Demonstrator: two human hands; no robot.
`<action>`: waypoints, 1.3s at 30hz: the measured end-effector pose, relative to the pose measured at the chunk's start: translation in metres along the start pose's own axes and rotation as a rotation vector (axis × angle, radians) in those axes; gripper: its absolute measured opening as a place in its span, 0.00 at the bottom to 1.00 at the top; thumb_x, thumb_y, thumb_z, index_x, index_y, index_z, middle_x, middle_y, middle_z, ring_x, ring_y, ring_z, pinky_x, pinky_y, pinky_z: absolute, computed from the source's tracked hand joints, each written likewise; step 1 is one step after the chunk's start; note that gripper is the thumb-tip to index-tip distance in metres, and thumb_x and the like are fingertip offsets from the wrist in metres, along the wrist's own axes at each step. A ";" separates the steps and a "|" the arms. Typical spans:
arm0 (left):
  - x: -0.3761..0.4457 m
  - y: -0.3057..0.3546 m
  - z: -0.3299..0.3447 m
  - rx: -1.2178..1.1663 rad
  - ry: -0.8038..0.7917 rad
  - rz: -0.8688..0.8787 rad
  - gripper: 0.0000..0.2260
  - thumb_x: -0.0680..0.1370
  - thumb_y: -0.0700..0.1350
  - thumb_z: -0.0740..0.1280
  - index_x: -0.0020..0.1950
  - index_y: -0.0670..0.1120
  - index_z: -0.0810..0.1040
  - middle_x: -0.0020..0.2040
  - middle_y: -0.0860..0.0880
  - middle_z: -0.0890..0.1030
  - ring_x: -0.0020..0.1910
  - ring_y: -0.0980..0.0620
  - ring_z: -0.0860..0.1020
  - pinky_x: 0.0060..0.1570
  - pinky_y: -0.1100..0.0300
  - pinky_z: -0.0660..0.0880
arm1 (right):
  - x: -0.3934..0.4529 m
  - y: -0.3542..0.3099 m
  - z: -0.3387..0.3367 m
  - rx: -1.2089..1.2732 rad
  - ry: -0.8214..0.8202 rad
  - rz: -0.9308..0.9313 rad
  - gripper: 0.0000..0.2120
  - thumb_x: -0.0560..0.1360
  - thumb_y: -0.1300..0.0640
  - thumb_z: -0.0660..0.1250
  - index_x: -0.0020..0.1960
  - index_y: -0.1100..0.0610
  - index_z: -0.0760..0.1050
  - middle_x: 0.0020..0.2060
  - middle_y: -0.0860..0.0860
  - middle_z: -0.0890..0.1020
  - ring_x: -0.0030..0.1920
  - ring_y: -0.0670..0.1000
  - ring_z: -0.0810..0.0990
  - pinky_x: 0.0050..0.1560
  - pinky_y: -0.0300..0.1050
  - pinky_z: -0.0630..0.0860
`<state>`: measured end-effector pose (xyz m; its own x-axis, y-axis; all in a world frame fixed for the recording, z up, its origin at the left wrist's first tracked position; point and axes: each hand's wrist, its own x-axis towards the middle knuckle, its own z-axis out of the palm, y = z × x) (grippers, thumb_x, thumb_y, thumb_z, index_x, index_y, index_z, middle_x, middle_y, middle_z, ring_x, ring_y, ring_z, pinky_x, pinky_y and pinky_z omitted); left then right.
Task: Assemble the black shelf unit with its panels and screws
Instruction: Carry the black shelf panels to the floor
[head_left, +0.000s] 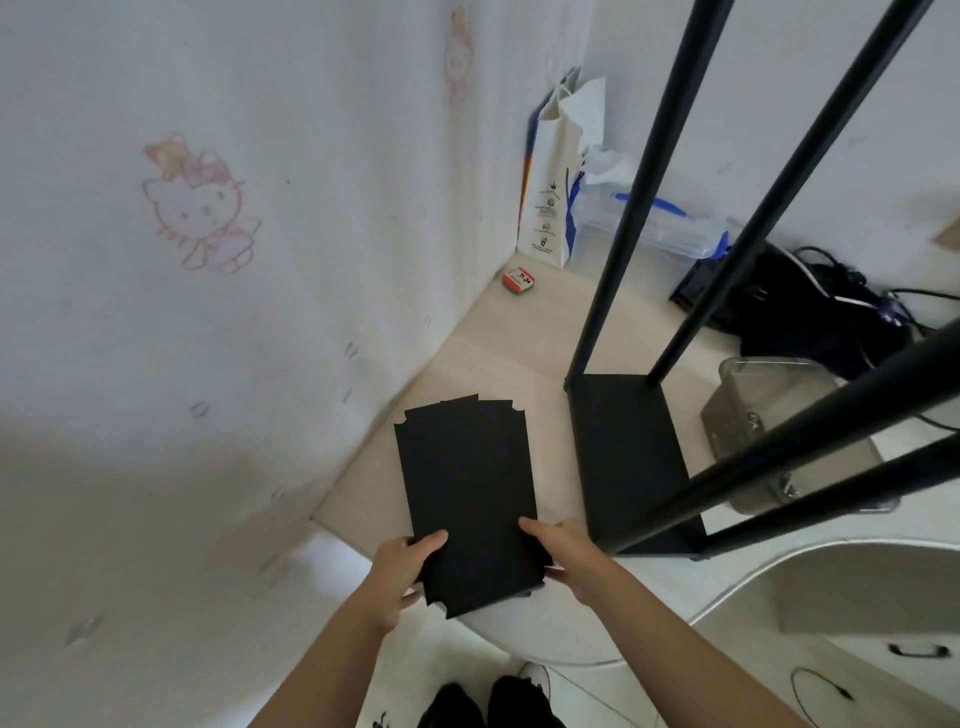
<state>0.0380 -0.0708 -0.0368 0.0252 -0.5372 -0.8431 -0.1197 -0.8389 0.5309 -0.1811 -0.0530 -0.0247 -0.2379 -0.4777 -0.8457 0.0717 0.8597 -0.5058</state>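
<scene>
A stack of flat black shelf panels (467, 483) with notched corners is held over the table's near edge. My left hand (402, 569) grips the stack's near left corner, thumb on top. My right hand (563, 553) grips its near right corner, thumb on top as well. To the right stands the partly built black shelf frame: a black base panel (626, 457) on the table with black poles (649, 187) rising from its corners toward me. No screws are visible.
The light wooden table (498, 358) sits in a corner against a wall with cartoon stickers. At the back are a small red tin (518, 279), a white paper bag (553, 176), a clear plastic box (660, 223) and black cables (826, 301). A clear container (779, 410) stands behind the frame.
</scene>
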 end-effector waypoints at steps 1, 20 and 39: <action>-0.001 -0.001 -0.001 0.001 -0.002 0.002 0.14 0.76 0.50 0.74 0.56 0.44 0.78 0.54 0.45 0.82 0.53 0.47 0.79 0.56 0.49 0.78 | -0.002 0.002 0.000 0.006 0.003 -0.004 0.20 0.77 0.51 0.70 0.62 0.60 0.69 0.58 0.57 0.77 0.59 0.56 0.77 0.61 0.51 0.77; -0.015 -0.035 0.002 -0.362 -0.152 0.005 0.21 0.72 0.40 0.77 0.60 0.43 0.73 0.47 0.43 0.86 0.53 0.41 0.83 0.41 0.50 0.82 | -0.021 0.048 0.001 0.138 0.043 -0.036 0.20 0.77 0.48 0.70 0.62 0.54 0.67 0.55 0.54 0.78 0.55 0.55 0.79 0.57 0.56 0.79; -0.073 -0.140 -0.051 0.250 -0.539 -0.006 0.26 0.70 0.37 0.77 0.64 0.45 0.71 0.60 0.42 0.82 0.59 0.40 0.80 0.48 0.51 0.81 | -0.162 0.262 0.067 0.615 0.313 -0.051 0.19 0.77 0.54 0.71 0.63 0.58 0.68 0.53 0.54 0.79 0.50 0.51 0.81 0.44 0.46 0.80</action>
<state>0.1034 0.0818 -0.0449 -0.4734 -0.3574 -0.8051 -0.3527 -0.7606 0.5450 -0.0587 0.2375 -0.0320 -0.5172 -0.3602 -0.7764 0.5676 0.5346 -0.6261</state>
